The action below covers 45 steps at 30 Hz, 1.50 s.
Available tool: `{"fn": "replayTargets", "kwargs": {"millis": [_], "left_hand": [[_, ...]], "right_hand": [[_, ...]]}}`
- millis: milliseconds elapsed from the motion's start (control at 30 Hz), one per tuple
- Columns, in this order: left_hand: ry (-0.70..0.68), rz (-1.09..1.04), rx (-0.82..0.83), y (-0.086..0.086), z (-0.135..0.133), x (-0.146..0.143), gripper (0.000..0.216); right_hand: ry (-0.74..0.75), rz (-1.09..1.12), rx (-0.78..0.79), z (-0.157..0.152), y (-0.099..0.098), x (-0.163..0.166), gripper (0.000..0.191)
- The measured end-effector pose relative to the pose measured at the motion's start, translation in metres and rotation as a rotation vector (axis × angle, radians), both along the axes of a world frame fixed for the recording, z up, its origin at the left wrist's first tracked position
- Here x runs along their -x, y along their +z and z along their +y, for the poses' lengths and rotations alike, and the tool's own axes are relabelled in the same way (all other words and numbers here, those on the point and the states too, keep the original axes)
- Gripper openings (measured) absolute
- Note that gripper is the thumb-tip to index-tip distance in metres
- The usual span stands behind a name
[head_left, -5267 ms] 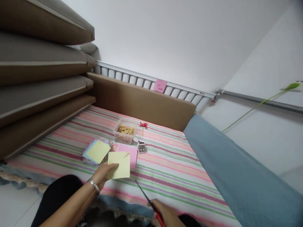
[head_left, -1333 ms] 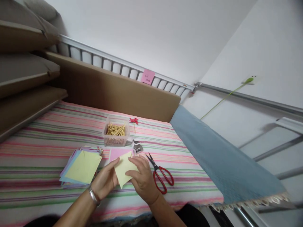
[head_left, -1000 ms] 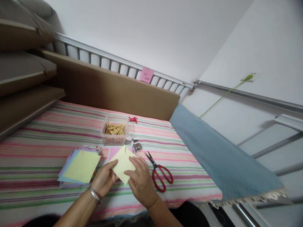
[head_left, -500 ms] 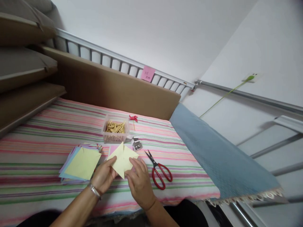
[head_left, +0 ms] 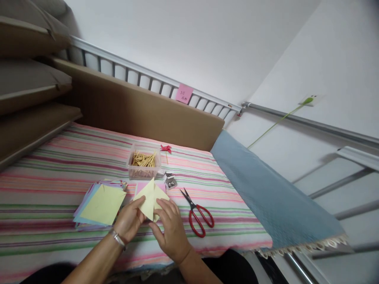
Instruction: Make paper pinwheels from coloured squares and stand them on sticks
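Near the lower centre of the frame, just left of the middle, a piece of pale yellow paper [head_left: 146, 202] is held above the striped cloth [head_left: 237, 221]. Its left part forms a triangle with a point at the top and another at the bottom, and a second part shows to the right of it. The left hand [head_left: 129, 221], with a silver bracelet [head_left: 117, 239] at the wrist, pinches the left side, thumb in front and fingers behind. The right hand [head_left: 171, 230] has its fingers bent against the right part and its thumb set apart below; whether it grips the paper I cannot tell.

Left of the hands lies a stack of coloured paper [head_left: 103, 204], yellow on top. Behind the held paper, a pink sheet [head_left: 142, 186] is partly hidden. Further up stand a clear plastic box [head_left: 144, 172] of wooden sticks [head_left: 144, 159] and, just beside its right side, a red pinwheel [head_left: 166, 149] lying flat. Below that is a small open case [head_left: 170, 184] with shiny bits inside. Right of the hands, red-handled scissors [head_left: 193, 206] lie with blades slightly parted, pointing to the upper left.
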<state>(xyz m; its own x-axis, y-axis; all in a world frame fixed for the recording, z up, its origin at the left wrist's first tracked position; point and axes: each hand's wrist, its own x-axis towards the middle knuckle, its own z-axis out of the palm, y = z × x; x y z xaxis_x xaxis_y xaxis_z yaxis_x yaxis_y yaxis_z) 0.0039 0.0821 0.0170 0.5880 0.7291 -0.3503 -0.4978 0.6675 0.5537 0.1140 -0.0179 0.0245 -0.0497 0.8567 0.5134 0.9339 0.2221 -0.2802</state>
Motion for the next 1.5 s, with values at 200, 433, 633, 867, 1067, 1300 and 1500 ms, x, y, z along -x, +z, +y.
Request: {"fn": "replayTargets", "kwargs": {"millis": [200,433,633,867,1067,1300,1500], "left_hand": [[0.031,0.004,-0.016,-0.004,-0.001,-0.001,0.014],[0.028,-0.002,-0.028,-0.010,-0.003,-0.003,0.012],[0.049,-0.024,-0.028,-0.008,-0.004,-0.002,0.017],[0.064,-0.010,-0.057,-0.005,-0.005,-0.002,0.018],[0.042,0.056,-0.103,-0.010,-0.006,-0.005,0.021],[0.036,0.088,-0.113,-0.010,-0.007,-0.006,0.020],[0.043,0.091,-0.108,-0.011,-0.007,-0.006,0.020]], "right_hand": [[-0.016,0.018,-0.042,0.003,-0.002,0.000,0.016],[-0.068,0.086,-0.081,0.014,-0.010,0.005,0.020],[-0.032,0.007,-0.068,0.017,-0.010,0.009,0.023],[0.002,0.054,-0.059,0.014,-0.004,0.009,0.017],[-0.100,0.214,0.029,0.018,0.001,0.001,0.011],[-0.238,0.485,0.104,0.028,-0.001,-0.006,0.008],[-0.277,0.531,0.144,0.032,-0.008,-0.008,0.007]]}}
